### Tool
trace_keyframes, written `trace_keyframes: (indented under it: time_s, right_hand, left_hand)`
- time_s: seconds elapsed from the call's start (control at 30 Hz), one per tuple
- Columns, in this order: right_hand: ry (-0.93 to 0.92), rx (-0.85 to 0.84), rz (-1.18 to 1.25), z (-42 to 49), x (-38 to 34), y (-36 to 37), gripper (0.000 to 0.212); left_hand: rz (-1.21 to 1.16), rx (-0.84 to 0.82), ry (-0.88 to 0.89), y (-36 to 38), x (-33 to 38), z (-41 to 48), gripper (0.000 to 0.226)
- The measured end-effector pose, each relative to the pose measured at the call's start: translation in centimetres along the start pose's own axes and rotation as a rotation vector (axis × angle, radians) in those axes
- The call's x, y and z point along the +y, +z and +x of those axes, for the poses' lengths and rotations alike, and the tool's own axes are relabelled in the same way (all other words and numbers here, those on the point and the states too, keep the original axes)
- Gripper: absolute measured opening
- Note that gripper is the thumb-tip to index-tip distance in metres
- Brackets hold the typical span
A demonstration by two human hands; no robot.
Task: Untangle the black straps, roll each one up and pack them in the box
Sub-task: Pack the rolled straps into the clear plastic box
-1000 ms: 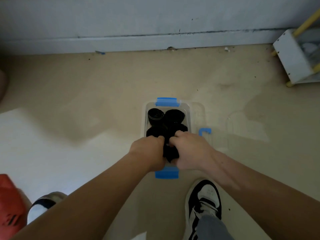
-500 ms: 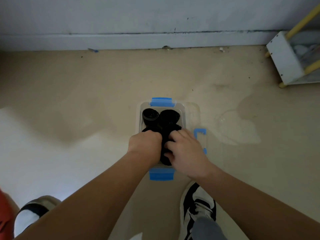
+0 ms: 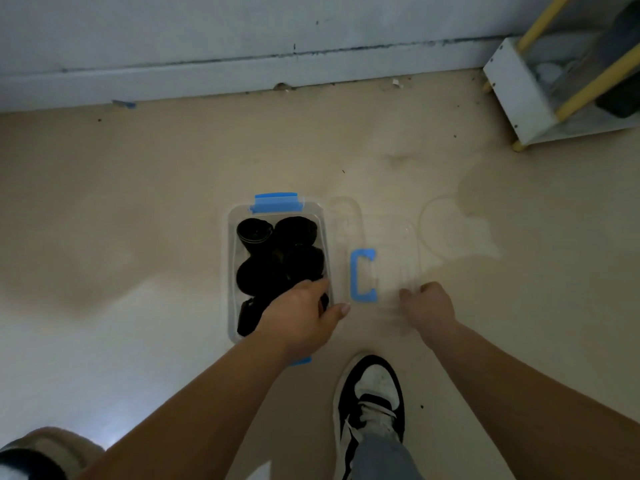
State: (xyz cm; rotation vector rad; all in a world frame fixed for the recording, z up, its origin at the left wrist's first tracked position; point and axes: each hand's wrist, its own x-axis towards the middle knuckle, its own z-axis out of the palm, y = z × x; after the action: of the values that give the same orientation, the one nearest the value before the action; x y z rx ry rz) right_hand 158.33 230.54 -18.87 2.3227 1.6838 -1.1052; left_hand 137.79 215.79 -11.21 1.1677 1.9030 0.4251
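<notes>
A clear plastic box (image 3: pixel 231 271) with blue latches sits on the floor in front of me. Several rolled black straps (image 3: pixel 266 261) fill it. My left hand (image 3: pixel 301 317) is at the box's near right corner. Its fingers lie inside on the straps and its thumb is outside the right wall, so it grips that wall. The clear lid with a blue handle (image 3: pixel 362 275) lies flat just right of the box. My right hand (image 3: pixel 427 303) is at the lid's near edge, fingers curled on it. The lid looks blurred there.
My black-and-white shoe (image 3: pixel 372 393) stands just below the lid, and my other shoe (image 3: pixel 41 452) is at the bottom left. A white shelf unit with yellow bars (image 3: pixel 519 91) stands at the far right by the wall's baseboard (image 3: pixel 242 77).
Both hands were pressing a black roll into the box's near end. My right hand has left the box and moved right to the lid. My left hand stayed at the box.
</notes>
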Motion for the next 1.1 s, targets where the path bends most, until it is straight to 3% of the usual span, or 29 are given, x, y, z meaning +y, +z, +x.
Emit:
trace_keyframes:
  time_s: [0.23, 0.37, 0.43, 0.53, 0.57, 0.67, 0.73, 0.8, 0.87, 0.9, 0.97, 1.1]
  right_hand:
    - [-0.036, 0.065, 0.370, -2.2, -3.4, -2.6, 0.009]
    - [-0.328, -0.022, 0.428, -8.4, -9.1, -4.8, 0.016]
    - [-0.505, -0.127, 0.271, -12.5, -11.1, -4.6, 0.026]
    - [-0.630, -0.289, 0.079, -16.7, -13.0, -2.2, 0.038]
    - [-0.674, -0.337, 0.002, -17.4, -13.4, -1.1, 0.038]
    - [-0.812, -0.541, -0.035, -18.0, -13.9, 1.5, 0.034]
    - [-0.910, -0.619, 0.006, -17.7, -13.7, 2.2, 0.022]
    - [-1.108, -0.297, -0.008, -16.3, -13.7, 2.5, 0.014]
    - [-1.196, 0.020, -0.161, -14.5, -14.1, 2.6, 0.026]
    - [-1.170, 0.047, -0.284, -13.7, -14.6, 2.5, 0.037]
    - [-1.053, -0.064, -0.488, -12.5, -15.5, 2.3, 0.055]
    - [-1.002, -0.158, -0.535, -11.3, -17.5, 2.6, 0.048]
  left_hand:
    - [-0.042, 0.012, -0.039, 0.2, 0.2, 0.2, 0.038]
    - [-0.066, 0.248, -0.042, -1.8, 1.2, 0.4, 0.028]
    - [-0.310, 0.320, -0.104, -4.1, 1.9, 0.3, 0.029]
    - [-0.965, 0.289, -0.290, -8.1, 2.9, 0.1, 0.046]
    - [-1.019, 0.301, -0.313, -9.1, 2.7, -0.1, 0.043]
    - [-0.701, 0.408, -0.308, -10.5, 0.7, -0.8, 0.023]
    - [-0.497, 0.469, -0.322, -10.5, -1.6, -1.2, 0.032]
    - [-0.313, 0.485, -0.367, -10.4, -3.9, -1.8, 0.048]
    - [-0.170, 0.440, -0.381, -10.1, -5.6, -2.2, 0.062]
    - [-0.163, 0.409, -0.373, -9.9, -6.1, -2.4, 0.064]
    - [-0.203, 0.377, -0.363, -9.5, -6.4, -2.7, 0.062]
    - [-0.256, 0.372, -0.329, -8.2, -6.0, -3.6, 0.044]
